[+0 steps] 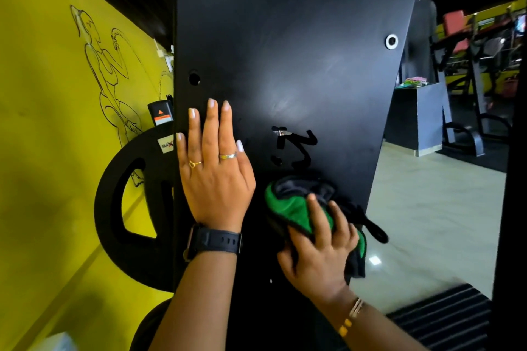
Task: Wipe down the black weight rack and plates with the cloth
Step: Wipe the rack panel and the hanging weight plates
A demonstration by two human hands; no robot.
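A tall flat panel of the black weight rack [285,45] fills the middle of the view. My left hand [216,168] lies flat against it with straight fingers, near the panel's left edge. Lower and to the right, my right hand [319,245] grips a bunched green and black cloth [293,205] and presses it on the panel. A black weight plate [119,225] with grip slots hangs behind the panel's left edge, partly hidden by it.
A yellow wall [51,122] with a line drawing stands close on the left. To the right lie a pale tiled floor [427,208], a black ribbed mat [439,319] and gym machines [467,45] farther back. A second dark plate [148,328] shows at the bottom.
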